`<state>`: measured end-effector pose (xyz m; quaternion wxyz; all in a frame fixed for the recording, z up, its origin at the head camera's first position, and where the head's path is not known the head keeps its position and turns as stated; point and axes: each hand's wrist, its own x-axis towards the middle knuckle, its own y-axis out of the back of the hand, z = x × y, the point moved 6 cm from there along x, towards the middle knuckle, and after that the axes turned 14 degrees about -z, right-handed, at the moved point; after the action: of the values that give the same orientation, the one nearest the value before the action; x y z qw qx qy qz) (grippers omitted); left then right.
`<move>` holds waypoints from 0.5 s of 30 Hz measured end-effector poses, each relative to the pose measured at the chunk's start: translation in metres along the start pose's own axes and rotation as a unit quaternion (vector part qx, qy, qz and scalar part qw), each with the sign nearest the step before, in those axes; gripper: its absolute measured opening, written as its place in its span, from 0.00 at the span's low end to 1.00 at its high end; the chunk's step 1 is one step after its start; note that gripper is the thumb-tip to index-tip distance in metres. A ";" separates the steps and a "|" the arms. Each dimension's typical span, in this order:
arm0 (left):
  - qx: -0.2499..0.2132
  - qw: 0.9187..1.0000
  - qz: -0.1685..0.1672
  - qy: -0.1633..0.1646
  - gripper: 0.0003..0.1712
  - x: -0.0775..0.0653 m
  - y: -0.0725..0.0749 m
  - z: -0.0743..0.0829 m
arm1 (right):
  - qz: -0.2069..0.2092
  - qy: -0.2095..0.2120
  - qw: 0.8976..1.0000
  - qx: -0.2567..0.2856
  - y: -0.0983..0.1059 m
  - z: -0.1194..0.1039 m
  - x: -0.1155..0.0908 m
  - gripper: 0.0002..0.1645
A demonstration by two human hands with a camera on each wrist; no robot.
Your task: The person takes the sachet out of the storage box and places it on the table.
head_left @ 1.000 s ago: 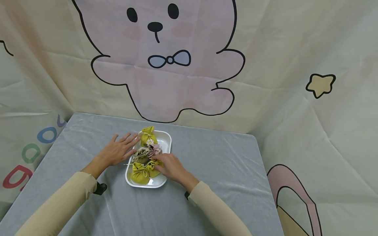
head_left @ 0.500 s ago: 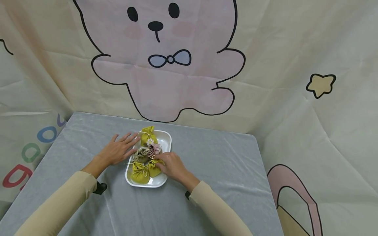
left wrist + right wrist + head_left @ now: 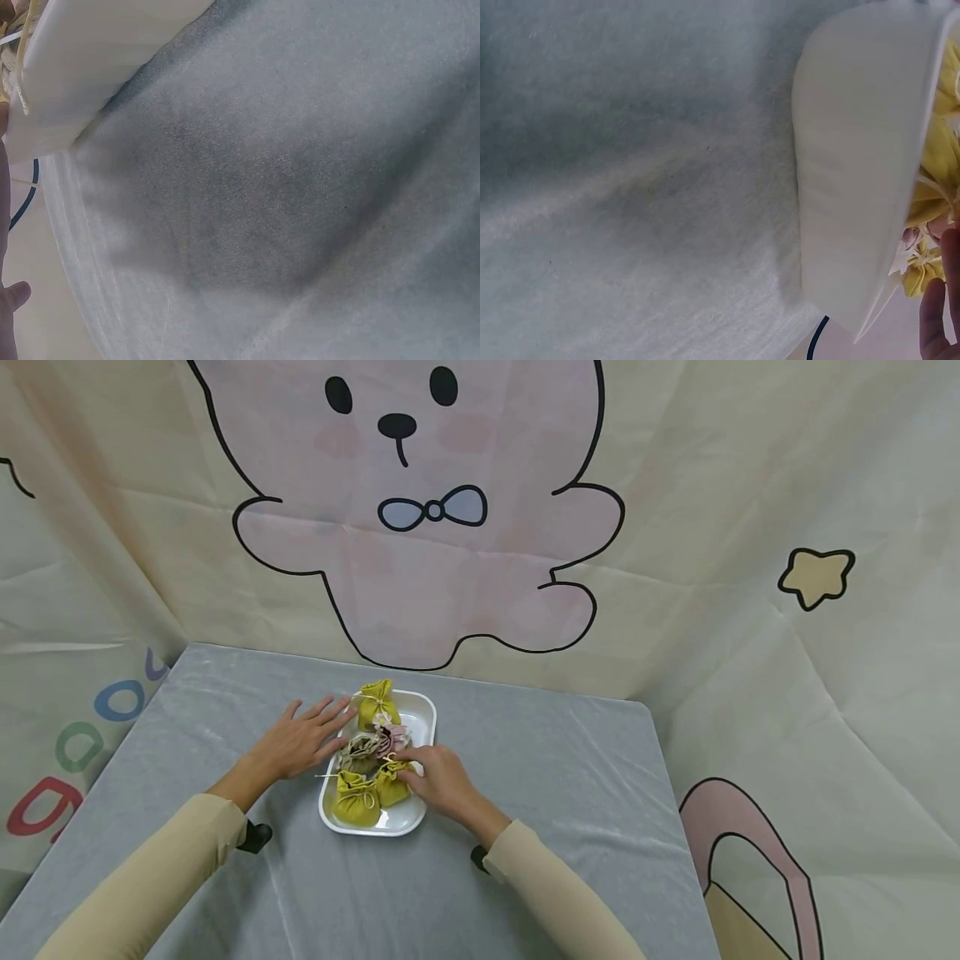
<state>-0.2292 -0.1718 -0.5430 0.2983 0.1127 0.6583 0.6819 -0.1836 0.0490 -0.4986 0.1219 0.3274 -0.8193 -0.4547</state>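
Note:
A white tray (image 3: 422,718) on the table holds several small drawstring pouches. One yellow pouch (image 3: 377,708) is at its far end, an olive-grey pouch (image 3: 358,755) and a pale pink ruffled one (image 3: 390,740) lie mid-tray, and another yellow pouch (image 3: 355,807) sits at the near left. My right hand (image 3: 444,781) pinches the gathered top of the near-right yellow pouch (image 3: 390,789), partly covering it. With fingers spread, my left hand (image 3: 300,745) rests along the tray's left rim. In the right wrist view, fingertips (image 3: 932,315) reach past the tray's wall beside yellow cloth.
A grey velvety cloth covers the table (image 3: 540,793) around the tray. Behind it hangs a curtain (image 3: 675,635) printed with a pink bear and a star. A white drawstring end (image 3: 324,775) sticks out over the tray's left rim.
My right hand has shifted slightly up and right, and the near-right yellow pouch stands a little straighter beside its neighbour. The left hand stays in place.

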 end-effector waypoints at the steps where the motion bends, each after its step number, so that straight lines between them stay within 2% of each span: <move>1: 0.000 1.000 0.000 0.000 0.35 0.000 0.000 0.000 | 0.004 -0.003 1.000 0.017 0.001 0.001 -0.001 0.13; 6: 0.001 1.000 -0.003 0.002 0.35 0.001 0.000 0.000 | 0.027 -0.010 0.997 0.071 0.004 0.005 -0.002 0.13; 10: 0.006 1.000 -0.007 0.005 0.35 0.002 -0.001 0.000 | 0.043 -0.013 0.995 0.086 0.006 0.007 -0.003 0.13; 15: 0.008 1.000 -0.006 0.006 0.36 0.001 0.000 0.000 | 0.068 0.005 0.992 0.104 0.013 0.007 -0.006 0.12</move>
<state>-0.2300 -0.1710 -0.5438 0.2972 0.1071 0.6664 0.6753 -0.1876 0.0623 -0.4913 0.1221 0.2839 -0.8818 -0.3561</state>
